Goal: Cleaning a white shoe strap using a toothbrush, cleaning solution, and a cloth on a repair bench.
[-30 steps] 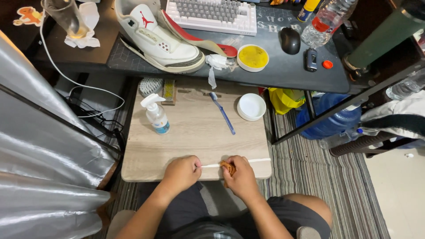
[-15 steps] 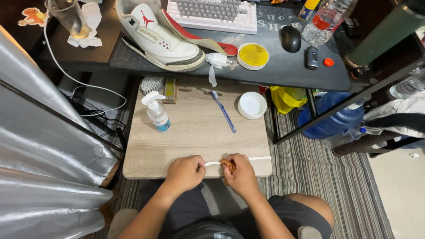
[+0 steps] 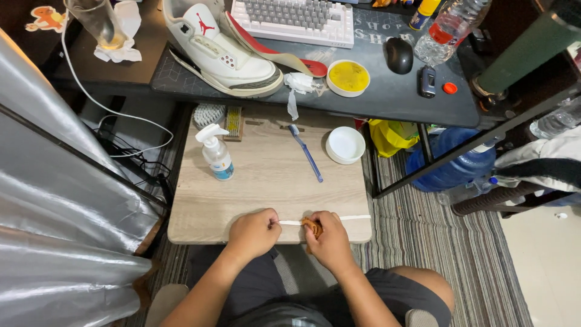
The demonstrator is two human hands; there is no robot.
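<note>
Both hands rest at the near edge of a small light wooden table (image 3: 266, 194). My left hand (image 3: 253, 233) pinches one end of a white shoelace (image 3: 354, 217) that lies along the table's front edge. My right hand (image 3: 330, 239) presses a small orange-brown cloth (image 3: 312, 227) around the lace. Farther up the table lie a blue toothbrush (image 3: 306, 152), a clear spray bottle (image 3: 216, 152), a white lid (image 3: 345, 145) and a scrub brush (image 3: 212, 114). A white sneaker (image 3: 221, 48) sits on the dark desk behind.
The desk (image 3: 387, 91) also holds a tub of yellow paste (image 3: 348, 77), a white keyboard (image 3: 295, 21), a black mouse (image 3: 399, 56), a water bottle (image 3: 446, 31) and a crumpled tissue (image 3: 298, 85). A large blue water jug (image 3: 451, 166) stands right; grey fabric (image 3: 54, 200) and cables (image 3: 130, 151) left.
Both hands stay at the table's front edge on the lace; my right hand with the cloth has shifted only slightly along it.
</note>
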